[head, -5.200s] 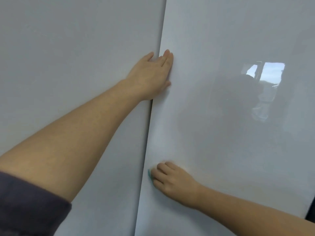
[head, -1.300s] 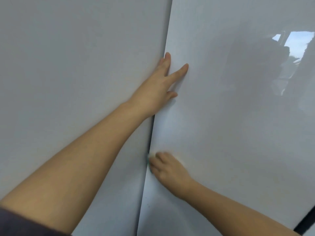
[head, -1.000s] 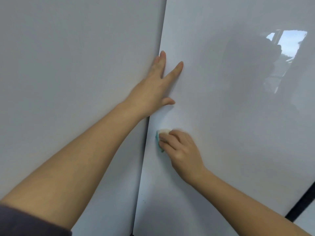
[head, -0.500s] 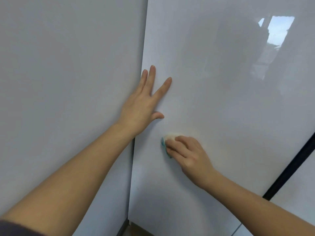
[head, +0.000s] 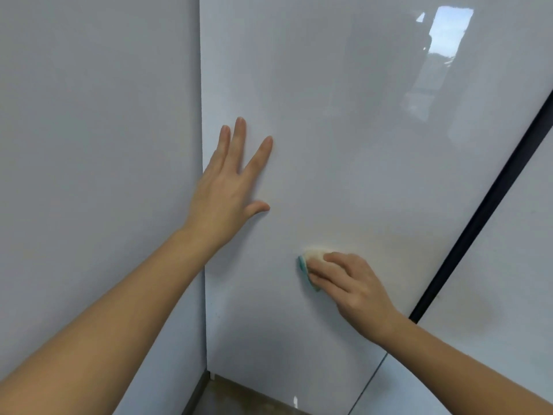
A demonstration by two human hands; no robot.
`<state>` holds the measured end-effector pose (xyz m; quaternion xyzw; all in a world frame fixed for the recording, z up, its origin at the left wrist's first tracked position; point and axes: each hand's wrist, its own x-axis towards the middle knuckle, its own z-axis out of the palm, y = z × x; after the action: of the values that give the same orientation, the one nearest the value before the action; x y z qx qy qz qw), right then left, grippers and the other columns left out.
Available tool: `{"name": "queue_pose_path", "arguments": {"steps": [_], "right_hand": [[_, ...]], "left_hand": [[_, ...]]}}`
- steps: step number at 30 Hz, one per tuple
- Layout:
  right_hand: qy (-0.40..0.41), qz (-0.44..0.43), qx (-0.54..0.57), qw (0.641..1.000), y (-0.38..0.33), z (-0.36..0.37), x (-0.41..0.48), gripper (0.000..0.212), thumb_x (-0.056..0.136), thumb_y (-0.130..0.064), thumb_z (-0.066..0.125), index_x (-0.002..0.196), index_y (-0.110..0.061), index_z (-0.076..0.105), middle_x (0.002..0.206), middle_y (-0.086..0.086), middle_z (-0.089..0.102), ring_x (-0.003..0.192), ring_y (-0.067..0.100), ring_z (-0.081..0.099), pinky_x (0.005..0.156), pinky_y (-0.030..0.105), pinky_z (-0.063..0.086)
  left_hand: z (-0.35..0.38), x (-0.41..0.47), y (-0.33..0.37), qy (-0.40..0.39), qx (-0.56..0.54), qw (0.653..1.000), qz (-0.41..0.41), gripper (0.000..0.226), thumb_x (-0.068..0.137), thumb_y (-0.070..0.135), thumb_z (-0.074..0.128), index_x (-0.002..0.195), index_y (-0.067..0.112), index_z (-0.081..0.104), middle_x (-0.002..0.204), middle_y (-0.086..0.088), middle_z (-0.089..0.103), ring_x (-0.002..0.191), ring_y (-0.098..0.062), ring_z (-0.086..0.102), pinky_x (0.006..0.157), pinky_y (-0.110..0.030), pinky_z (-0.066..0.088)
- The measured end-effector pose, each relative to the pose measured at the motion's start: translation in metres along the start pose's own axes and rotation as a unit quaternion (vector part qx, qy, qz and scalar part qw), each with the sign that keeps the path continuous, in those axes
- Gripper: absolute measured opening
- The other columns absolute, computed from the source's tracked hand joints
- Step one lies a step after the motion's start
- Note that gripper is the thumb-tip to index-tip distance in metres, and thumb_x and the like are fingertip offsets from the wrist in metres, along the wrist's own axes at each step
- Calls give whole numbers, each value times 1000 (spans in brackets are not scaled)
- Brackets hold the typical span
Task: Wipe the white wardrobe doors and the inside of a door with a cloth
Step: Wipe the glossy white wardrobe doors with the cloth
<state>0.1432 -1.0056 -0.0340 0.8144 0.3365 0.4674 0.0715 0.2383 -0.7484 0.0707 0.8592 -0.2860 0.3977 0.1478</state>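
A glossy white wardrobe door (head: pixel 344 145) fills the middle of the head view. My left hand (head: pixel 230 190) lies flat on it near its left edge, fingers spread, holding nothing. Lower and to the right, my right hand (head: pixel 350 283) presses a small pale cloth with a teal edge (head: pixel 308 262) against the door. Most of the cloth is hidden under my fingers. A second white door panel (head: pixel 89 145) stands to the left.
A dark vertical gap (head: pixel 484 211) separates this door from another white panel (head: pixel 508 280) on the right. A strip of brownish floor (head: pixel 239 399) shows below the door. A window reflection (head: pixel 446 34) glints at the upper right.
My right hand has slid the cloth rightward and slightly down across the door, away from its left edge. My left hand stays flat on the door. The view has shifted right and down.
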Motion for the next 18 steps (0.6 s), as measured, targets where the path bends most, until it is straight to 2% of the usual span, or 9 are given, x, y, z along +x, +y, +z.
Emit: {"name": "queue_pose_path", "arguments": {"steps": [2,4,9,11,16,18], "right_hand": [[-70,-34,19,997,-7,-1,-24,18,98,-4,55,105,-2,72,119,7,67,100,31,61,76,41,48],[-90,-50,17,995,0,-11,-24,18,98,-3,55,104,-4,72,119,6,67,101,31,61,77,41,49],[22,17,-48,998,40,-47,3,16,87,4,67,99,-3,75,116,6,70,94,34,65,80,41,50],[30,33,-49,998,35,-44,-16,21,84,5,71,104,-3,73,120,6,68,94,34,65,78,42,50],[-128,-23,16,991,12,-36,-87,24,93,-2,63,117,-5,65,128,7,63,108,31,58,84,43,47],[-123,-27,7,992,21,-48,-75,21,94,-4,61,114,-3,68,126,8,64,106,32,59,84,44,48]], "left_hand": [[8,-9,9,2,3,1000,12,111,71,40,82,156,25,13,163,-18,-2,149,-40,2,114,-55,30],[14,-17,18,1,6,1000,16,110,71,41,82,156,25,13,163,-17,-1,149,-39,1,115,-56,27],[28,-25,37,-4,-4,1000,15,109,71,43,80,155,29,12,163,-16,-2,150,-38,-1,116,-56,22],[34,-25,40,-13,-10,1000,9,109,72,44,80,156,30,11,163,-16,-4,150,-37,-3,116,-56,20],[39,-25,39,-4,-7,1000,6,108,71,46,77,155,30,11,163,-17,-3,150,-37,-3,117,-54,15],[41,-25,39,0,-9,1000,9,107,71,46,76,156,29,13,163,-17,-2,150,-37,-2,117,-52,12]]}}
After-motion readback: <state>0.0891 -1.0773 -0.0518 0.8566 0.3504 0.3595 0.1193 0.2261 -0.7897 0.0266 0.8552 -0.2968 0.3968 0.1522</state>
